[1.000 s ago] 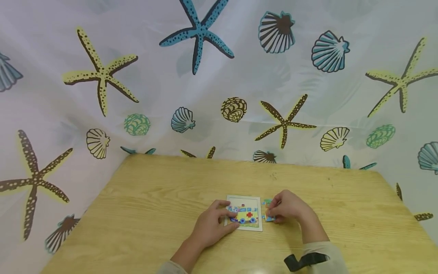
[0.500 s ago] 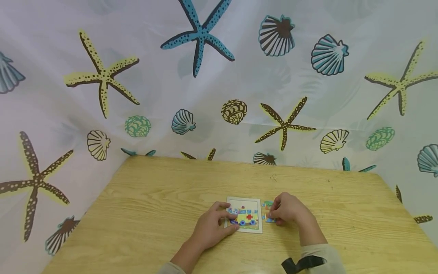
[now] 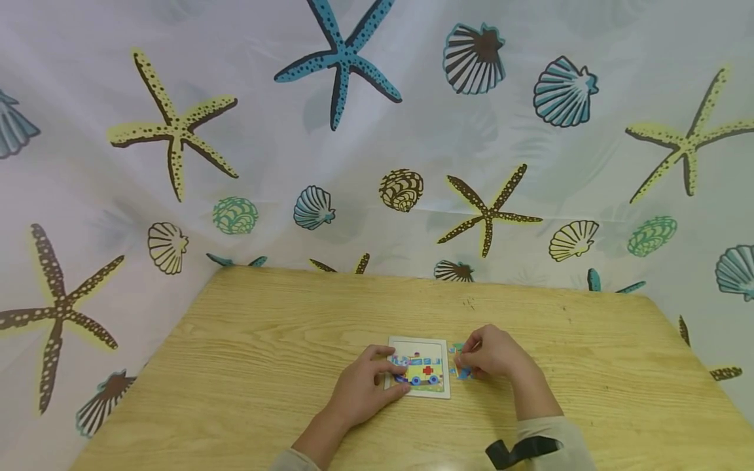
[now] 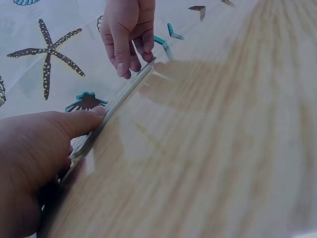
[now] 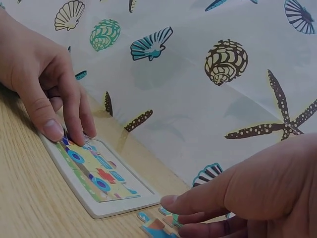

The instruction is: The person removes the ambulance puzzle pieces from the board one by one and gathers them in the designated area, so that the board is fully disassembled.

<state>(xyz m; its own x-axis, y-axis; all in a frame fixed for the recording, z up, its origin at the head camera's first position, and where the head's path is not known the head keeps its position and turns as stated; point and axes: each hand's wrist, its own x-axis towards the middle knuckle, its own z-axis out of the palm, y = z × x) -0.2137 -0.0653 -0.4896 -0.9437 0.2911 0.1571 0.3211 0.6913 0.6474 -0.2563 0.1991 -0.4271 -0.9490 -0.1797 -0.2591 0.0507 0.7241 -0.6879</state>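
Note:
A square puzzle tray with a pale frame lies on the table, showing a yellow ambulance picture. My left hand rests over its left side. The thumb touches the near edge, and other fingertips are on the picture. Just right of the tray lie several loose puzzle pieces, coloured orange, blue and green. My right hand is over them, thumb and fingers close together, fingertips touching the pieces. Whether one is pinched is hidden behind the fingers.
The wooden table carries the tray and pieces. A white curtain printed with starfish and shells closes off the back and sides. A black strap is on the right sleeve.
Under my right fingers the loose pieces have shifted and turned slightly; the lower blue part lies at a different angle. My left hand and the tray stay in place.

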